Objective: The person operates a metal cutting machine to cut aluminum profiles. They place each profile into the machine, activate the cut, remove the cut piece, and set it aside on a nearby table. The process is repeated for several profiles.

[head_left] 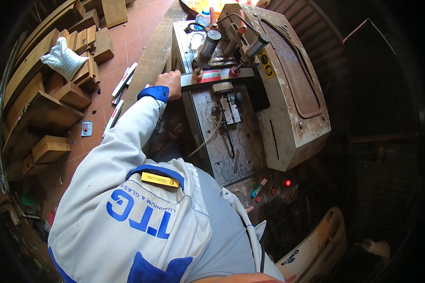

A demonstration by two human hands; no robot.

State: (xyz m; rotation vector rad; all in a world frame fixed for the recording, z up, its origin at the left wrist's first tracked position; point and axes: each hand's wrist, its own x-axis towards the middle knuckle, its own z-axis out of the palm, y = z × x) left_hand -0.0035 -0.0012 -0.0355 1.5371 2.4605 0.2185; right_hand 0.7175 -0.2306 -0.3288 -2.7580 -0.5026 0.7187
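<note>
My left hand (169,84) is closed around the left end of a metal profile (217,76) with red-and-white film. The profile lies across the bed of a cutting machine (293,94). Two cylinder clamps, a left one (209,45) and a right one (258,47), come down on it with orange and red pads. Only a fingertip of my right hand (250,209) shows, beside the control panel (269,188) at the machine's front. That panel carries several buttons and a glowing red light (287,183). The rest of my right hand is hidden behind my body and clothing.
Wooden blocks (75,95) and a white sack (64,59) are stacked at the left. White-and-red film-covered strips (113,114) lie on the tiled floor (106,85). A wooden board (157,47) runs beside the machine. At the back stands a blue-capped bottle (202,19).
</note>
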